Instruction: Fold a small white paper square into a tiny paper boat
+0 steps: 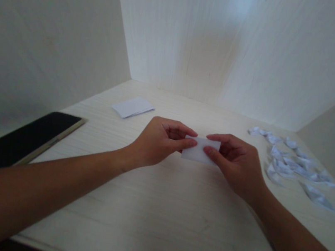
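Between my two hands is a small white rectangular piece of paper (199, 152), held just above the pale table. My left hand (167, 140) pinches its left end between thumb and fingers. At the right end, my right hand (234, 158) grips it the same way, with the thumb on the near face. The fingers behind the paper are partly hidden. Whether it is one sheet or folded layers, I cannot tell.
A stack of white paper (133, 107) lies at the back left. Several folded white paper pieces (289, 162) are scattered at the right. A flat black object with a pale edge (23, 137) rests at the left. White panels (180, 39) enclose the table (157, 216).
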`<state>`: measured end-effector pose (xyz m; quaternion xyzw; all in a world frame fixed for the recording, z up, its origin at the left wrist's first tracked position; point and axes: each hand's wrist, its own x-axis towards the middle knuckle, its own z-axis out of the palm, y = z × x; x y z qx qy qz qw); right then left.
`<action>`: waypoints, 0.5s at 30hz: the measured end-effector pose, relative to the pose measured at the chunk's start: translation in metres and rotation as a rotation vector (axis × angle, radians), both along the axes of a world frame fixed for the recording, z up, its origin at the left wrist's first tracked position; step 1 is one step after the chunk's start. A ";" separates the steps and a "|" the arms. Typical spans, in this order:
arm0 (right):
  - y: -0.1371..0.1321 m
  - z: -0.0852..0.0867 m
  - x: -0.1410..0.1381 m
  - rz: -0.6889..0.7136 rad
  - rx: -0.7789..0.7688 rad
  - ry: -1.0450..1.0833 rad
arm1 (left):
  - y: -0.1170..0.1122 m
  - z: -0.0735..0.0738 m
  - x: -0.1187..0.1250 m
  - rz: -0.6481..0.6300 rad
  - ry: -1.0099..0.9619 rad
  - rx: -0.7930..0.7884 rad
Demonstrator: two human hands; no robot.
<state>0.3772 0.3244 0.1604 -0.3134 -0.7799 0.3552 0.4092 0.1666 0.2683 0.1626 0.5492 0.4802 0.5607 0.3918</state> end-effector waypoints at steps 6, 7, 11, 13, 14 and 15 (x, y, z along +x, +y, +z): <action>0.000 0.000 0.001 -0.008 0.035 -0.013 | -0.001 0.002 0.001 0.003 0.005 -0.021; 0.000 0.000 0.001 -0.008 0.036 -0.014 | 0.000 0.002 0.001 0.000 0.002 -0.023; 0.000 0.000 0.000 0.011 0.023 -0.001 | 0.000 0.002 0.001 -0.002 -0.021 -0.043; 0.000 0.001 0.000 0.012 0.027 -0.001 | 0.000 0.002 0.001 -0.007 -0.029 -0.048; 0.000 0.001 0.000 0.009 0.033 -0.006 | 0.000 0.003 0.001 -0.008 -0.027 -0.050; 0.000 0.002 0.000 0.002 0.042 -0.014 | 0.000 0.003 0.002 -0.005 -0.022 -0.051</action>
